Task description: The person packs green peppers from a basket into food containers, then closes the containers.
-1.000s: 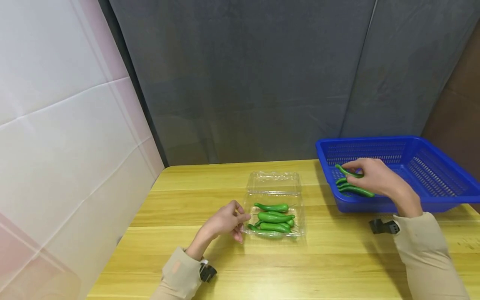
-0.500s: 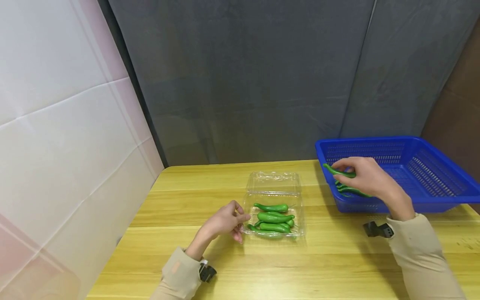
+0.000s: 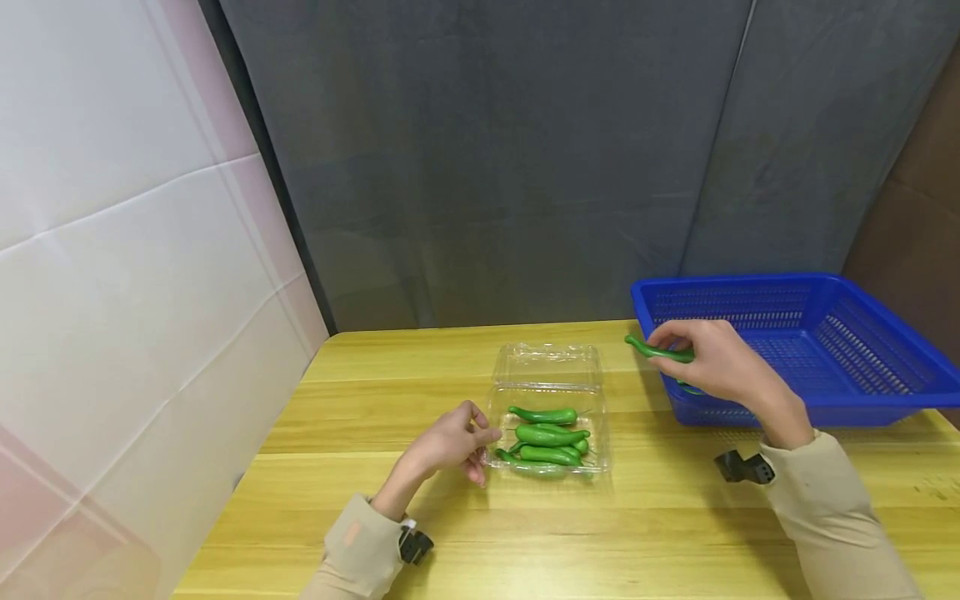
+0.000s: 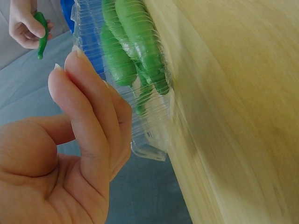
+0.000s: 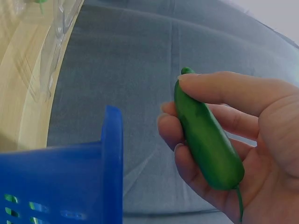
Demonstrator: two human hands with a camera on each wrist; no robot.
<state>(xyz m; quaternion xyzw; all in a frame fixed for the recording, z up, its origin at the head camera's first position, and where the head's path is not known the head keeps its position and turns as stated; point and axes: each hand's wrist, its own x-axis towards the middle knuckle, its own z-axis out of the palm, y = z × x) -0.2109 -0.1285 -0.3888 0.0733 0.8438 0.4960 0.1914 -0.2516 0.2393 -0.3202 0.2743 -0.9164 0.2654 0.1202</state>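
Note:
Between thumb and fingers, my right hand [image 3: 720,358] holds a green chili pepper [image 5: 205,135] just past the near left rim of the blue basket [image 3: 795,412]. Its narrow tip points left in the head view. My left hand [image 3: 450,437] grips the left edge of a clear plastic clamshell container [image 3: 551,398]; in the left wrist view the bent fingers [image 4: 88,107] cover the contact. Several green chili peppers [image 3: 551,435] lie crosswise in the container's base, and its lid [image 3: 547,364] is folded back, away from me.
More green peppers [image 3: 690,388] sit in the basket's near left corner, mostly hidden behind my right hand. A wooden table [image 3: 510,542] bears everything. Grey cloth [image 3: 487,167] hangs behind the table, and a pale panel [image 3: 135,292] stands along the left.
My right hand has moved left with the pepper, from inside the basket to beyond its left rim. The left hand and the container have stayed put.

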